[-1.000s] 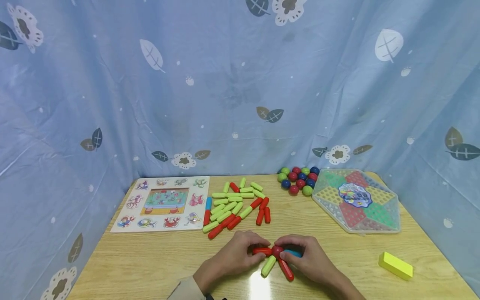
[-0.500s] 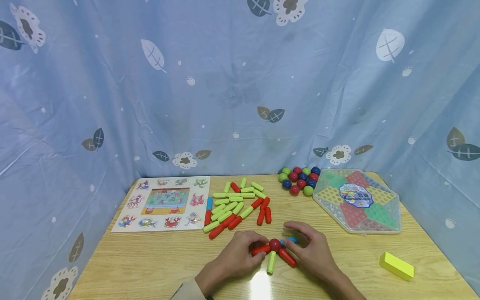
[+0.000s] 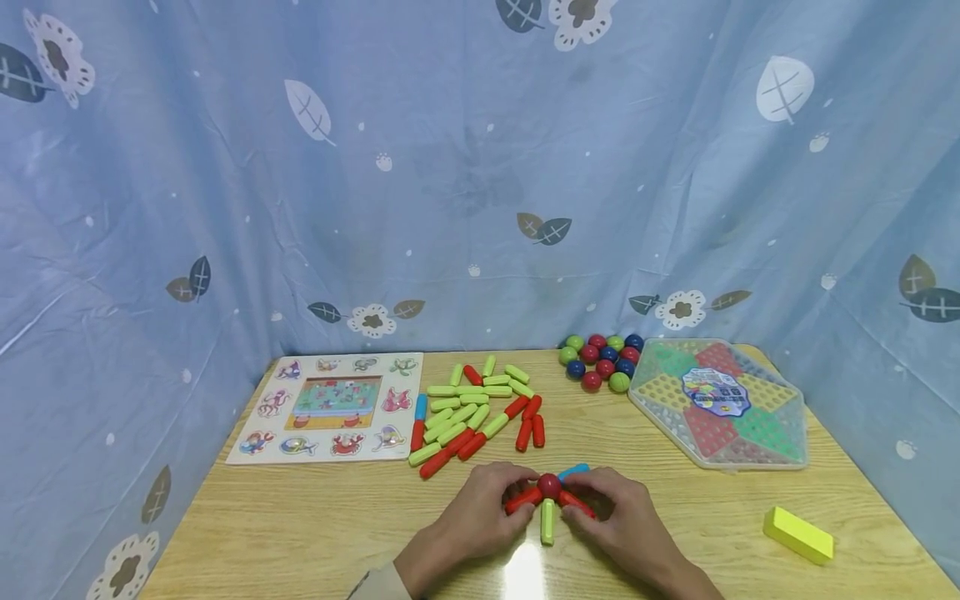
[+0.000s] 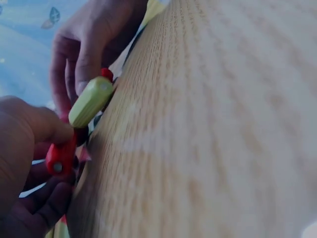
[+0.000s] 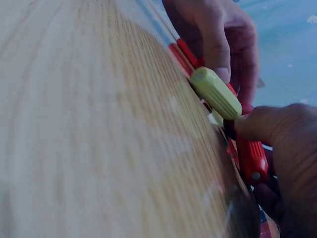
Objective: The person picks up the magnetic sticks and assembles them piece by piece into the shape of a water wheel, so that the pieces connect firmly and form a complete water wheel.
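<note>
On the table in the head view, a dark red ball (image 3: 549, 486) has several short rods around it. My left hand (image 3: 480, 510) pinches the left red rod (image 3: 522, 500) between thumb and fingers. The right red rod (image 3: 576, 504) is pinched by my right hand (image 3: 632, 523), thumb on its near side. A lime-green rod (image 3: 547, 525) points toward me from the ball, between both hands. Behind the right fingers, a blue rod (image 3: 573, 472) angles away, partly hidden. A small metallic disc shows on the end of the red rod (image 5: 253, 163) in the right wrist view.
Several lime and red rods (image 3: 461, 412) lie beyond the left hand. Coloured balls (image 3: 605, 371) cluster at the back, beside a clear hexagonal game box (image 3: 720, 404). A picture puzzle board (image 3: 258, 412) lies back left, a yellow block (image 3: 798, 536) at right.
The ball and its rods have turned and shifted slightly away. My right hand has let go of the blue rod and taken the right red rod. My left hand keeps its hold.
</note>
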Demonstrator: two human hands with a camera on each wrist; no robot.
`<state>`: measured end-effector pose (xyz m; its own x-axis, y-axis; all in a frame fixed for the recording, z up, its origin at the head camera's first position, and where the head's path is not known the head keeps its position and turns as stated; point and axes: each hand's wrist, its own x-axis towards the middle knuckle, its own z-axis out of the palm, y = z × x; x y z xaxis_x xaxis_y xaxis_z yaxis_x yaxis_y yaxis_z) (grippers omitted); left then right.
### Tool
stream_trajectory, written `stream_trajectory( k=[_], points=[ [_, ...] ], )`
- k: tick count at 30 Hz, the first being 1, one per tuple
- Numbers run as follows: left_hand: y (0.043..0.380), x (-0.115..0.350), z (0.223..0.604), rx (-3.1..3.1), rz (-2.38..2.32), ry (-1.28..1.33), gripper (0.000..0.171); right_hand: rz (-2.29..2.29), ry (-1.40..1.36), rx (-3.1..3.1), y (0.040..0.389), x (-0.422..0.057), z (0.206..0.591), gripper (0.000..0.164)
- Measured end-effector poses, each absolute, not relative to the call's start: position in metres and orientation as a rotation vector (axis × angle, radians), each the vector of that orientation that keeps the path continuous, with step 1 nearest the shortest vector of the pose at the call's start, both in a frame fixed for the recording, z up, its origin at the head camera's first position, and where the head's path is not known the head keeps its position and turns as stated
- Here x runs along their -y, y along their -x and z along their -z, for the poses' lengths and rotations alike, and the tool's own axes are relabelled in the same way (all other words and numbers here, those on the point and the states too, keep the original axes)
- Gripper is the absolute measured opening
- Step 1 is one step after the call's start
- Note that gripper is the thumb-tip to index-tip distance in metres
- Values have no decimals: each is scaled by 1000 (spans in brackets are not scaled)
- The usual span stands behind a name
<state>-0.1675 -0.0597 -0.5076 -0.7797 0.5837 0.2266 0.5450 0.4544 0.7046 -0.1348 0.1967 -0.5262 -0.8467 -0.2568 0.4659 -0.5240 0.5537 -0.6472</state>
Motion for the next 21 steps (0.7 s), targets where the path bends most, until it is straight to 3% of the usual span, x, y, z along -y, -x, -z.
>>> stream_trajectory(
  k=[14,21],
  points=[
    [170,68,508,-2403,-1335,-1114,25,-1340,-740,2519,137,-208,522,38],
    [186,82,505,-2261,-1588,-948,27,-1384,-811,2502,140,-210,523,36]
  ],
)
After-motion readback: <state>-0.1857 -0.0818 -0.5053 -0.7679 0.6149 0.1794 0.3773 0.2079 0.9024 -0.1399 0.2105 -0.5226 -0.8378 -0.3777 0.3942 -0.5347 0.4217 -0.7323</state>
